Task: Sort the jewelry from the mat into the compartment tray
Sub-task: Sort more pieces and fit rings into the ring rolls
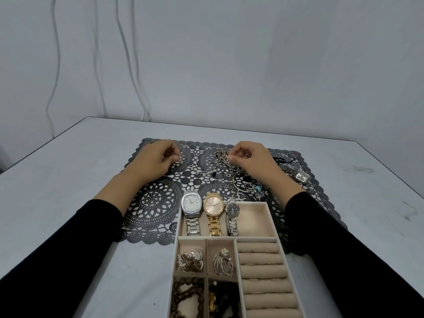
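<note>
1. Left hand (158, 159), middle left of frame, above the mat's far left part: fingers curled, a small ring (179, 159) pinched at the fingertips.
2. Black lace mat (151, 203) is laid on the grey table (68, 157). A loose ring (213, 164) and small pendants are scattered on the mat between the hands.
3. Chain tangle (238, 180) is piled on the mat, centre right, with hearts and a blue bead mixed in.
4. Right hand (250, 161), over that pile: fingers curled, thumb and forefinger closed on a link at the tangle's upper left edge.
5. Rectangular watch (302, 176) is left on the mat, far right.
6. Compartment tray (274, 223), lower centre, overlaps the mat's near edge. In the top compartment a silver watch (191, 203), gold watch (213, 204) and small dark-dial watch (232, 208) are lined up left to right, heads propped on the far rim.
7. Below these, brooches (190, 260) are held in two small cells and beaded bracelets (185, 294) in the bottom left cell. Ring rolls (259, 260) fill the right column.
</note>
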Action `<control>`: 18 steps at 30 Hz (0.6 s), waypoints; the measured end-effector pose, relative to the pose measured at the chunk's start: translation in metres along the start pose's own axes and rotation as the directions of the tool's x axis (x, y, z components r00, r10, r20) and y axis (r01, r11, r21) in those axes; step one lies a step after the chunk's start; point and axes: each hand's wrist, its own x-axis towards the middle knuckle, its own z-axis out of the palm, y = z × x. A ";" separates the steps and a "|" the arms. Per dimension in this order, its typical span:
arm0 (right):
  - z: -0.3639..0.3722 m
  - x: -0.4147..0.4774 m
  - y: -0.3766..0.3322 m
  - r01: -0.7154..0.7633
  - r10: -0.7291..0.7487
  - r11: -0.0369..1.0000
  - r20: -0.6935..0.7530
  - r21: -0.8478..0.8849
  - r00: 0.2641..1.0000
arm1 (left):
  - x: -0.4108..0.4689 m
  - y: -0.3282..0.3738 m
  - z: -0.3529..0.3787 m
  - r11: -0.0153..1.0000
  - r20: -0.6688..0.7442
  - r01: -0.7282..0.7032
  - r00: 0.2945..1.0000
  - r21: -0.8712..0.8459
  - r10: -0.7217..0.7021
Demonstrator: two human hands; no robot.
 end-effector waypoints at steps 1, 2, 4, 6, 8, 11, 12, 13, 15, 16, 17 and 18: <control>-0.001 -0.004 -0.001 -0.011 0.011 1.000 -0.001 0.019 1.000 | -0.003 0.001 0.000 1.000 -0.011 0.007 1.000 -0.014 -0.007; -0.002 -0.007 -0.003 -0.017 0.018 0.999 -0.005 0.042 1.000 | -0.005 0.002 0.000 1.000 -0.018 0.013 1.000 -0.028 -0.014; -0.004 -0.014 -0.005 -0.024 0.026 0.997 -0.028 0.072 0.999 | -0.010 0.004 -0.001 0.998 -0.030 0.035 0.999 -0.050 -0.037; -0.007 -0.021 -0.008 -0.027 0.031 0.996 -0.042 0.088 0.999 | -0.018 0.010 -0.002 0.996 -0.058 0.054 0.997 -0.066 -0.058; -0.009 -0.028 -0.011 -0.033 0.037 0.993 -0.033 0.111 0.999 | -0.024 0.017 -0.004 0.992 -0.093 0.079 0.992 -0.099 -0.089; -0.013 -0.043 -0.015 -0.054 0.058 0.987 -0.026 0.154 0.998 | -0.036 0.029 -0.006 0.976 -0.114 0.127 0.982 -0.175 -0.149; -0.015 -0.048 -0.016 -0.061 0.067 0.982 -0.026 0.176 0.997 | -0.040 0.032 -0.007 0.971 -0.121 0.139 0.979 -0.196 -0.164; -0.017 -0.052 -0.017 -0.067 0.074 0.978 -0.029 0.200 0.997 | -0.043 0.035 -0.009 0.967 -0.130 0.147 0.976 -0.209 -0.176; -0.020 -0.062 -0.019 -0.070 0.083 0.969 -0.044 0.235 0.996 | -0.051 0.039 -0.011 0.961 -0.145 0.153 0.971 -0.230 -0.189; -0.021 -0.067 -0.020 -0.071 0.086 0.967 -0.053 0.245 0.995 | -0.056 0.042 -0.012 0.956 -0.152 0.154 0.969 -0.250 -0.196; -0.022 -0.073 -0.022 -0.071 0.090 0.965 -0.062 0.253 0.994 | -0.060 0.045 -0.013 0.948 -0.161 0.160 0.965 -0.275 -0.209; -0.023 -0.077 -0.023 -0.073 0.094 0.963 -0.069 0.260 0.993 | -0.064 0.049 -0.014 0.939 -0.173 0.165 0.959 -0.301 -0.223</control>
